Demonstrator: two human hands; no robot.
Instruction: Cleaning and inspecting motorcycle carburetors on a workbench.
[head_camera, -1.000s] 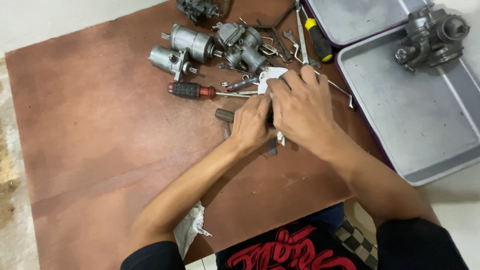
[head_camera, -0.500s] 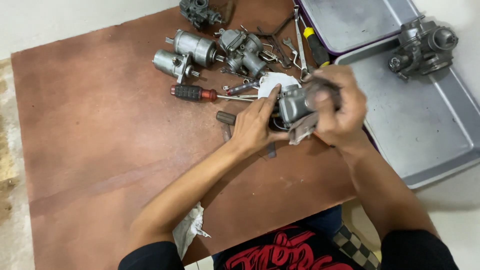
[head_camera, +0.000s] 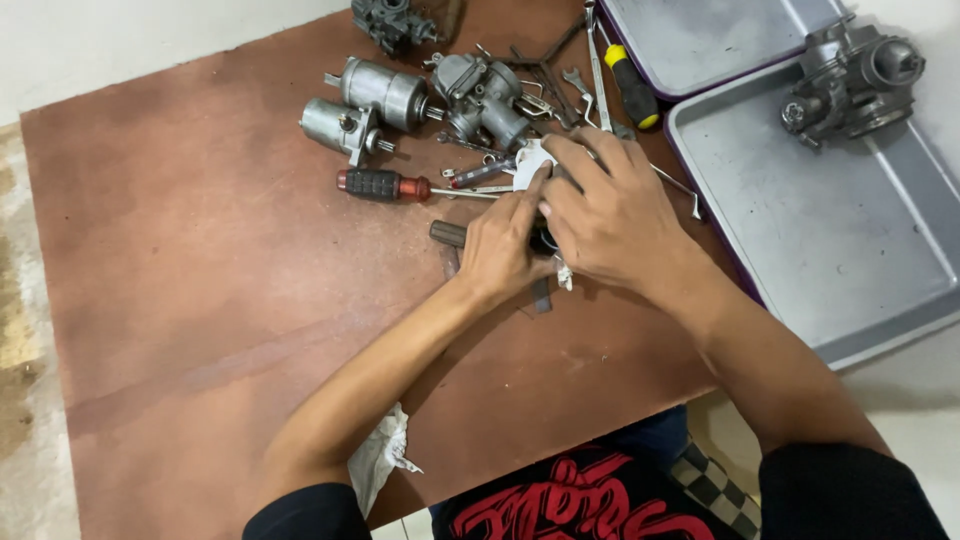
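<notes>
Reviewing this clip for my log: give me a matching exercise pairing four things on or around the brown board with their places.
Things:
1. screwdriver with red and black handle
2. screwdriver with yellow and black handle
3. grey carburetor
4. white rag

Places:
A. in the metal tray, far corner
B. at the near edge of the board, by the left forearm
C. on the board, just left of the left hand
D. beyond the right hand, beside the upper tray

Pairs: 1-C, 2-D, 3-A, 4-B

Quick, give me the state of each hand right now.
Left hand: closed around a dark part on the board, mostly hidden.
Right hand: curled over the same part; exact grip cannot be told.
</notes>
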